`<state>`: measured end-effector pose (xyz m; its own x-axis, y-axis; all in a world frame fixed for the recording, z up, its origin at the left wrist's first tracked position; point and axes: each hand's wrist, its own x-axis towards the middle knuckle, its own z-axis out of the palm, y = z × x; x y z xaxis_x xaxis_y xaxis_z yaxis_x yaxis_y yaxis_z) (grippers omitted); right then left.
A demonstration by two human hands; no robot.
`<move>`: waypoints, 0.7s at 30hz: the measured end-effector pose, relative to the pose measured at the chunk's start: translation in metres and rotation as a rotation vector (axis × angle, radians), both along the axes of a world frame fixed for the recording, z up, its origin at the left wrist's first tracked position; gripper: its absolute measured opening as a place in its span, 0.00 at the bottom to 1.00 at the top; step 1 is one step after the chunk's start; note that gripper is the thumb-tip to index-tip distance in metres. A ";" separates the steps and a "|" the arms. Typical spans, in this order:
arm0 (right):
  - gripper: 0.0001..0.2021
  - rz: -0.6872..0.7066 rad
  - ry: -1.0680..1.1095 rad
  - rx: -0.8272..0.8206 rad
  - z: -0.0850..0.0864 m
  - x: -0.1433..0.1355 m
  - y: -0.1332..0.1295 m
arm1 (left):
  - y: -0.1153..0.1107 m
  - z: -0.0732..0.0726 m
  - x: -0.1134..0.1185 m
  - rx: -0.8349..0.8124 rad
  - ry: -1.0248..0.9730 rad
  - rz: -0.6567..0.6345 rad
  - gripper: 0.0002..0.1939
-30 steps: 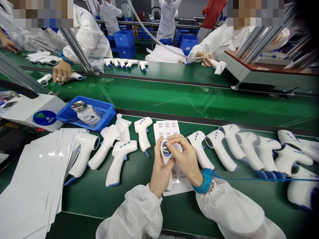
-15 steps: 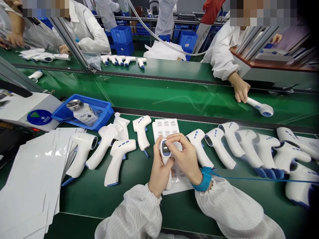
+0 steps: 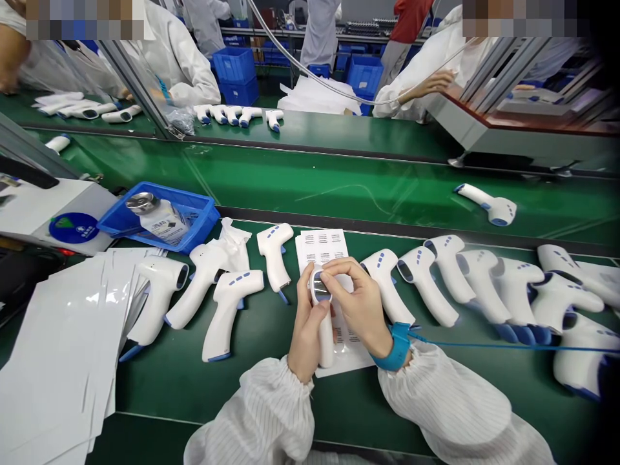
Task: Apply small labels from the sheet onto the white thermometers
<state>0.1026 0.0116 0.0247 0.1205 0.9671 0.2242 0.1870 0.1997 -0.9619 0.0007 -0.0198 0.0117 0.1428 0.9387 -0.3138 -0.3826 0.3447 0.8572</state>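
Observation:
Upright between both my hands is a white infrared thermometer (image 3: pixel 326 345), its dark screen (image 3: pixel 320 287) facing me. My left hand (image 3: pixel 305 332) is closed around its head and upper handle, thumb on the front below the screen. My right hand (image 3: pixel 362 307) pinches at the upper right of the screen, thumb and fingertips on the edge; whether a small piece is between them is hidden. A blue wrist band (image 3: pixel 394 349) with a cord is on my right wrist. Under the thermometer lies a sheet of printed labels (image 3: pixel 323 240), partly covered by my hands.
Several thermometers lie to the left (image 3: pixel 233 310) and right (image 3: pixel 429 284). White sheets (image 3: pixel 58 336) are stacked at left, near a blue tray (image 3: pixel 206 223) holding a metal-topped bottle (image 3: pixel 162 219). Beyond runs a green belt (image 3: pixel 271 174) carrying another thermometer (image 3: pixel 494 205). Co-workers sit across it.
My left thumb has slid up toward the screen. Across the belt, a co-worker's hand has let go of a thermometer and drawn back; that thermometer now lies slightly further left.

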 end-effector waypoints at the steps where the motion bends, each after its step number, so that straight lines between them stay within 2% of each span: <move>1: 0.05 0.001 -0.001 -0.001 0.000 0.000 0.000 | 0.000 -0.001 0.000 0.004 0.023 0.013 0.32; 10: 0.06 0.014 -0.013 0.006 0.002 0.004 0.004 | 0.001 -0.009 0.001 0.129 0.209 0.072 0.26; 21: 0.05 0.062 0.017 -0.010 0.000 0.007 0.004 | 0.001 -0.006 -0.001 0.157 0.289 0.058 0.27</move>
